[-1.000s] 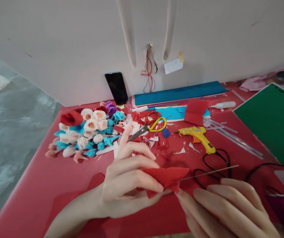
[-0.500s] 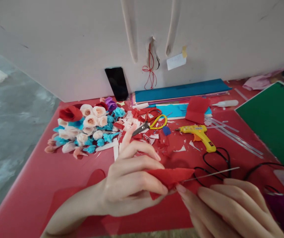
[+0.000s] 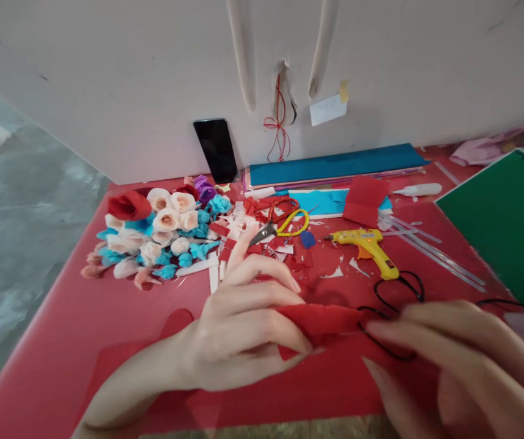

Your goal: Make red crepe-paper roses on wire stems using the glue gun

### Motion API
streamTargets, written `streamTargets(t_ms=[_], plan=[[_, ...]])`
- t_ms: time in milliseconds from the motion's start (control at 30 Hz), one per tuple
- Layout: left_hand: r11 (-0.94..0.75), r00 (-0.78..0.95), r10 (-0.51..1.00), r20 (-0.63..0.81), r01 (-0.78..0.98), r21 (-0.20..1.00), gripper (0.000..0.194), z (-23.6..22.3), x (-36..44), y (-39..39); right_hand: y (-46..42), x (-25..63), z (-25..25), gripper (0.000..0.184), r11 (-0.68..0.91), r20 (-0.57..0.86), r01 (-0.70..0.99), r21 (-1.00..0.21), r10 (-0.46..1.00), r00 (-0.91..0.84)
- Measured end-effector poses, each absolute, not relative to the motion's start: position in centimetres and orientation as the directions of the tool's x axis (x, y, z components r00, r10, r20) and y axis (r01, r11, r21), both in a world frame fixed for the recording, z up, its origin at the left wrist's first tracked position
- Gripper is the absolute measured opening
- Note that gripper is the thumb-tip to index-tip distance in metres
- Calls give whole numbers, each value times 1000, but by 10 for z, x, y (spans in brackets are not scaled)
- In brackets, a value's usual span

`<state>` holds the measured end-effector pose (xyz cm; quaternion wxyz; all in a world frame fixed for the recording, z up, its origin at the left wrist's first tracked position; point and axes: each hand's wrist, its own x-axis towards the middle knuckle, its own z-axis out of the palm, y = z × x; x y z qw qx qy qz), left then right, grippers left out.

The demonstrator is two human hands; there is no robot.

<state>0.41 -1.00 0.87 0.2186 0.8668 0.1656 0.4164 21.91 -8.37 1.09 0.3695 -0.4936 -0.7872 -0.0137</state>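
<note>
My left hand is closed, pinching a folded piece of red crepe paper between thumb and fingers, its index finger raised. A thin pale stick or wire lies along the paper's lower right side; its far end is hidden behind my right hand. That hand is blurred, with its thumb apart from the fingers and the fingertips close to the stick. Beyond the hands lie scissors with red and yellow handles, amid paper scraps. A yellow glue gun rests on its side.
Paper flowers are heaped on the red table at left. A phone leans on the white wall. Blue paper, a red paper square, clear glue sticks and a green board lie behind and right.
My right hand has moved right and slightly up, its thumb parting from the fingers and leaving the red paper. My left hand keeps its pinch, almost in place.
</note>
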Motion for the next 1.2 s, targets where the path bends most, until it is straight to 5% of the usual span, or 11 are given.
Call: streamTargets(t_ms=[200, 300, 400, 633, 867, 967, 1133, 1200], plan=[[-871, 669, 400, 626, 65, 487, 16, 9, 6, -2, -77, 223, 1, 32, 399, 159, 679, -616, 907, -389], [-866, 710, 368, 601, 27, 499, 19, 8, 5, -2, -82, 226, -10, 45, 276, 31, 693, -666, 939, -344], [-858, 743, 355, 567, 18, 513, 18, 6, 3, -3, -84, 227, -15, 38, 212, -49, 660, -721, 934, -354], [-865, 740, 353, 572, 25, 501, 18, 5, 3, -5, -78, 223, -13, 39, 272, 92, 536, -799, 937, -338], [-873, 740, 338, 582, 15, 488, 21, 4, 3, -4, -63, 215, 0, 10, 81, -129, 415, -906, 882, -453], [-879, 678, 349, 647, -4, 477, 7, 0, 7, -2, -57, 212, 5, 8, 27, -123, 315, -949, 887, -446], [-802, 494, 541, 681, 57, 595, 64, -13, 13, 0, -50, 209, 13, 7, 50, -6, 154, -987, 939, -343], [-742, 493, 612, 618, 89, 665, 61, -16, 16, -2, -49, 208, 15, 6, 58, 27, 97, -994, 954, -299]])
